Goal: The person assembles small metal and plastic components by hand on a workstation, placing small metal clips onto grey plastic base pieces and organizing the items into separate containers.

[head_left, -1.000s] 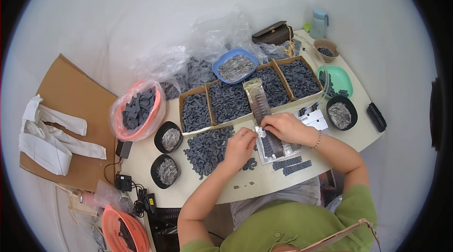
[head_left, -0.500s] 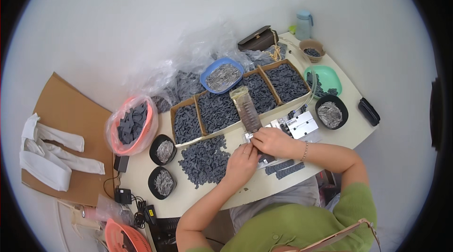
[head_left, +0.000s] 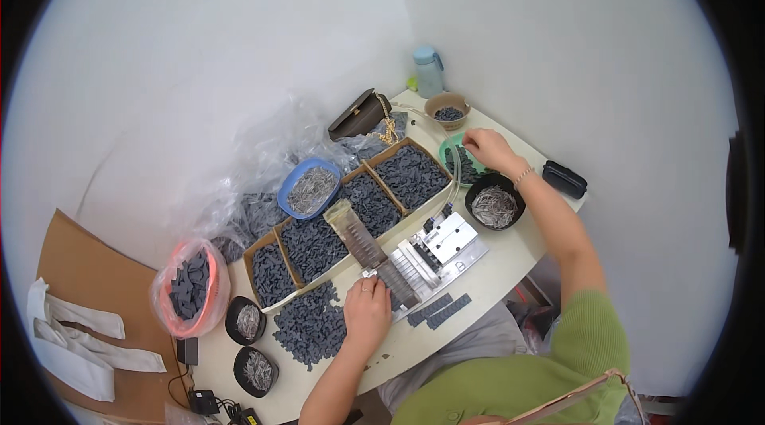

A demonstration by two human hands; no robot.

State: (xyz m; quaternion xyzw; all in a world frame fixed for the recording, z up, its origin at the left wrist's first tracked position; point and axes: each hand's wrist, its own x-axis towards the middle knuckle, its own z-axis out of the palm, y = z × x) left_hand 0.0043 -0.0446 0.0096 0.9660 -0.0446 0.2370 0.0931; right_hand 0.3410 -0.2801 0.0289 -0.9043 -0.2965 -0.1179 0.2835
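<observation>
My left hand (head_left: 368,313) has its fingers bent together against the left edge of a metal assembly fixture (head_left: 430,254). Set into the fixture beside those fingers is a row of dark grey parts (head_left: 397,283). A tilted clear plastic cover (head_left: 355,234) stands up at its far side. My right hand (head_left: 492,151) is over the right rim of a green tray (head_left: 453,141) with dark grey pieces in it. Its fingers are curled into a pinch; whatever they hold, if anything, cannot be made out.
A divided cardboard box (head_left: 300,285) full of grey pieces lies behind the fixture. Loose grey pieces (head_left: 311,325) are heaped at its left. Black bowls of metal pins (head_left: 494,207) stand on both sides. Two grey strips (head_left: 448,311) lie near the front edge.
My right hand has left the fixture and moved far right to the green tray. My left hand stays at the fixture's left edge. The whole view has turned and shifted.
</observation>
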